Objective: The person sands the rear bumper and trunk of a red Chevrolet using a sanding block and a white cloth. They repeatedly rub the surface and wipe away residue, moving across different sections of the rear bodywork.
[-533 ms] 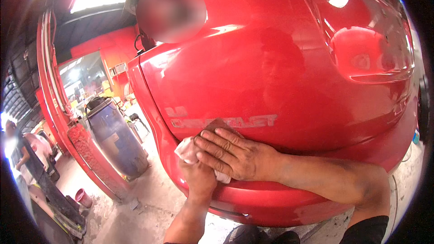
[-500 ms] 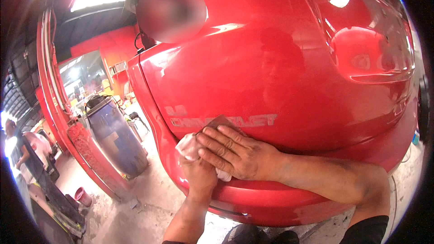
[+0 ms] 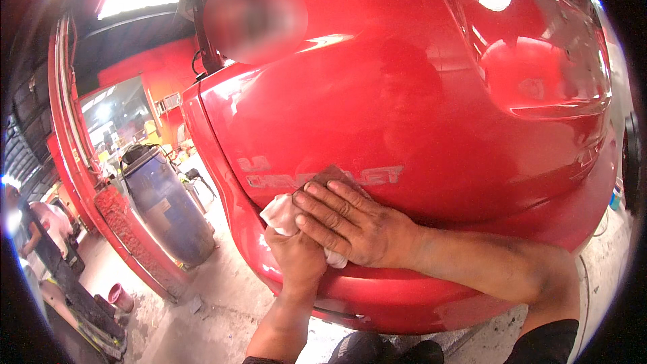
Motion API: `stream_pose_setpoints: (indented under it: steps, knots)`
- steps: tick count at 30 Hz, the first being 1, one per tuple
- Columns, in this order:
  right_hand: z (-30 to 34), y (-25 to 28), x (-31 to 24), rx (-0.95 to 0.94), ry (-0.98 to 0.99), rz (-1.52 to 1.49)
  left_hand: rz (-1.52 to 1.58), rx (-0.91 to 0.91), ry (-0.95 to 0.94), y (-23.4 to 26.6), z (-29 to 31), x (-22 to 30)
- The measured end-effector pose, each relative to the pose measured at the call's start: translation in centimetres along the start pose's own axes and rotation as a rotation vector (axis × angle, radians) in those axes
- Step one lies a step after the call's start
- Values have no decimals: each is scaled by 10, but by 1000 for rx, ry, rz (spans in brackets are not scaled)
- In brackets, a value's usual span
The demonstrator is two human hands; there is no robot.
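Observation:
A glossy red car body panel [image 3: 323, 114] fills the middle of the view. Dull grey lettering marks [image 3: 387, 175] run low across it. Over these marks lies a dark brown sheet [image 3: 331, 174], which looks like sandpaper. My right hand [image 3: 367, 226] presses it to the panel, its fingers stretched out and the sheet's edge showing past the fingertips. Close against that hand, my left hand [image 3: 300, 256] is closed round a crumpled white cloth [image 3: 282, 214]. Part of the cloth shows below the right palm. The left fingers are partly hidden.
The red bumper [image 3: 404, 300] curves below my forearms. To the left stand a blue barrel [image 3: 168, 205] and a red post [image 3: 128, 229]. A small red bucket [image 3: 121, 296] sits on the floor. Another person [image 3: 40, 229] is at the far left edge.
The view has shifted slightly, so the car and background sit a little further left. Both hands stay together on the panel, and the sheet covers more of the middle of the lettering.

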State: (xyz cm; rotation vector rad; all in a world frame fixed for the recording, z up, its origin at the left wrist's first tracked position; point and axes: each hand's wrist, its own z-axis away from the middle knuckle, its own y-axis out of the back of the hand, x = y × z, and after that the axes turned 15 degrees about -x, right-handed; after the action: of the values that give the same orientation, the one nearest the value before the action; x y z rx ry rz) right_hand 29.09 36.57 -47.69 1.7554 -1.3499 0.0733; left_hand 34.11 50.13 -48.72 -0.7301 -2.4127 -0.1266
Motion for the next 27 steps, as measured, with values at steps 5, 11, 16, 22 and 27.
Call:
stream_pose_setpoints:
  steps: [5,11,16,22,27]
  knots:
    - [3,-1,-2,25,-2,-12,-7,-1,14,0,4,-4]
    - [15,12,7,37,-44,34,-86,-63,0,-20,-3,6]
    - [23,24,9,21,-96,42,-48,-65,57,-30,-2,11]
    - [32,27,7,52,-102,-9,-13,-100,43,-39,-3,12]
    - [38,32,2,29,-114,39,-139,-135,55,-41,2,16]
